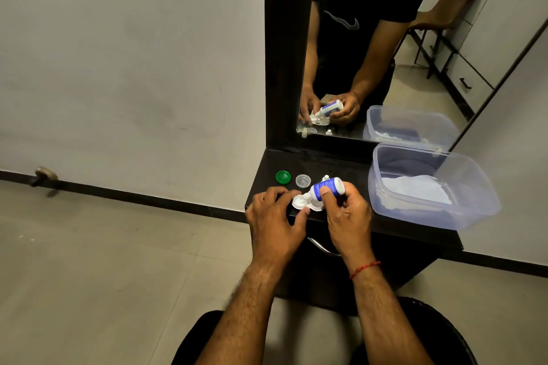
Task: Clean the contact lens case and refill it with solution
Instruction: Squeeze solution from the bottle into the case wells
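Right hand (345, 216) grips tilted plastic solution bottle (327, 188); left hand (274, 216) pinches white lens case (301, 203).

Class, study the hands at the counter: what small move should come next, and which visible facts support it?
Probably a gentle squeeze of the solution bottle. The right hand grips it tipped, nozzle down at the open lens case, which the left hand holds. The green cap and clear cap lie off on the counter, so the wells look ready to fill.
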